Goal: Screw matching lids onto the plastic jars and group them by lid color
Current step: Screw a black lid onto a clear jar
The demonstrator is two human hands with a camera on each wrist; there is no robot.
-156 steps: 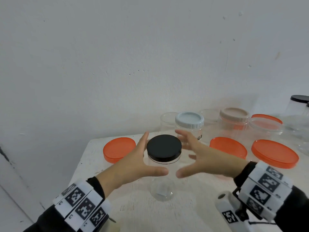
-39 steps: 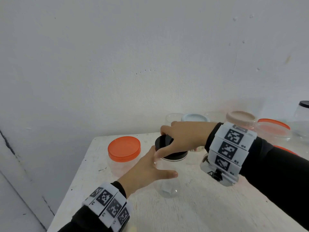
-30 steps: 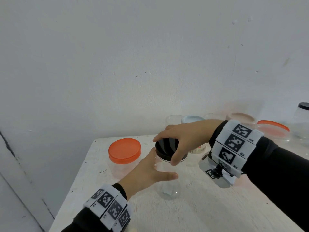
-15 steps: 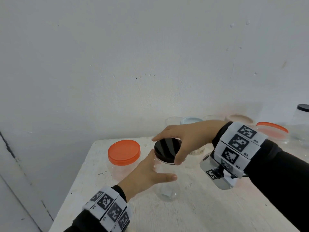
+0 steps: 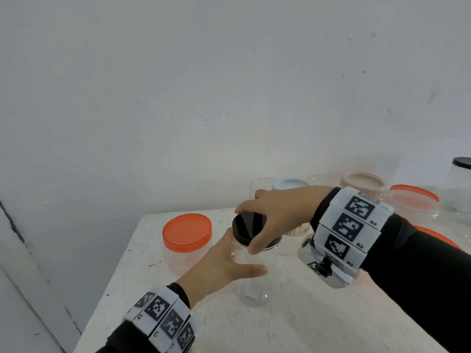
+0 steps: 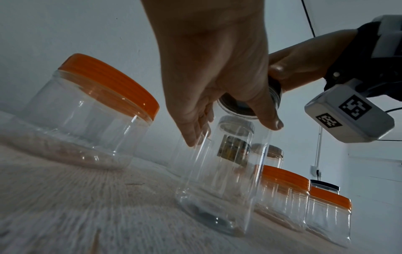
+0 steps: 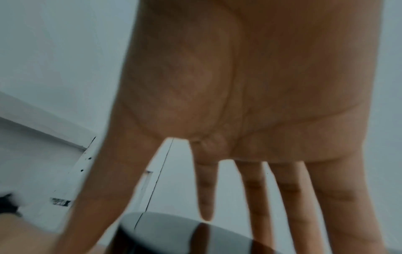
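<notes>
Our right hand (image 5: pixel 277 212) arches over the black lid (image 5: pixel 248 229), thumb and fingertips gripping its rim. Our left hand (image 5: pixel 224 266) wraps the clear jar (image 5: pixel 251 284) below, thumb across the front. The jar stands upright on the white table (image 5: pixel 280 322), beside an orange-lidded jar (image 5: pixel 187 239), facing a white wall (image 5: pixel 204 85).

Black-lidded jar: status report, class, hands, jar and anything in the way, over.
Left hand grips clear jar. Right hand grips black lid from above, lid on jar mouth. Orange-lidded jar close beside, not touching.
</notes>
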